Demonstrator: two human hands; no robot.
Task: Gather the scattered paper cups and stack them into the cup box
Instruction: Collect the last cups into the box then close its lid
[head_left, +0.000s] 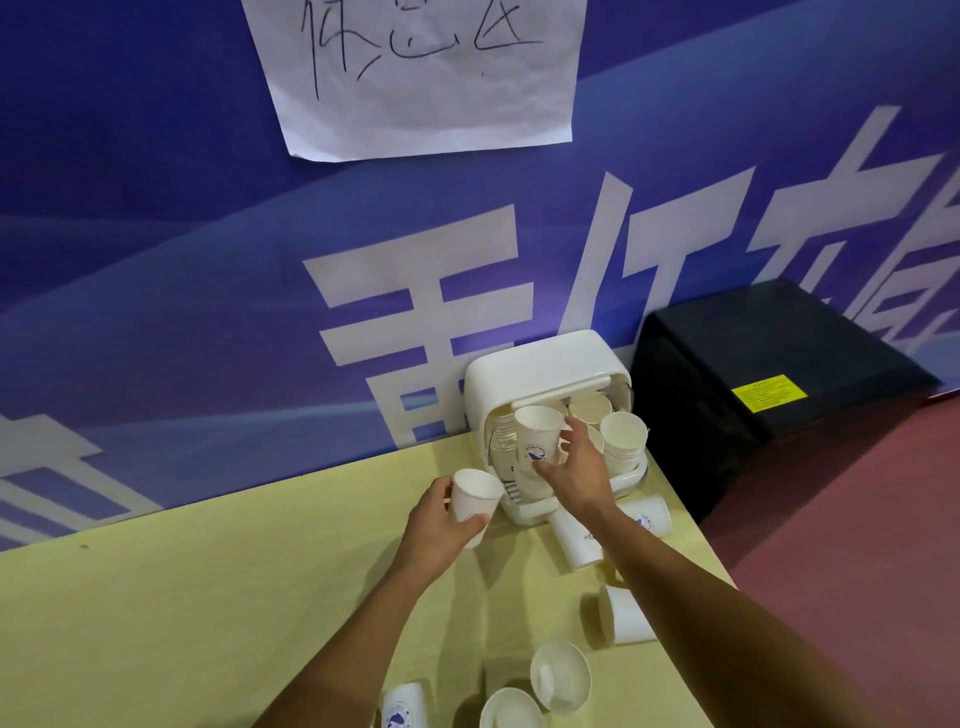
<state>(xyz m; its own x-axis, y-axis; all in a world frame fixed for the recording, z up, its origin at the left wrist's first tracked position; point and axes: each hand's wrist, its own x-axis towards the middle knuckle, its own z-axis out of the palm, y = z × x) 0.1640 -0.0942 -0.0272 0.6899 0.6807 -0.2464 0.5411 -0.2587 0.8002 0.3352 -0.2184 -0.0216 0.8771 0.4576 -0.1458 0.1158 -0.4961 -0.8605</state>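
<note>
The right hand (579, 467) grips a white paper cup with a blue logo (537, 436) at the open front of the rounded white plastic cup box (545, 364), beside stacks (623, 447) already inside. Just left of the box, the left hand (436, 525) wraps a second white paper cup (475, 499). More loose cups (626, 616) lie in front of the box. They look light and thin-walled (easily crushed), so a gentle hold near the stiffer rim seems best.

Of the person only the left hand (439, 525) and the right hand (576, 470) show — each with its wrist and a long stretch of forearm. Both are bare all the way to the lower edge of the view — slim forearms, the fingernails too small to make out.
</note>
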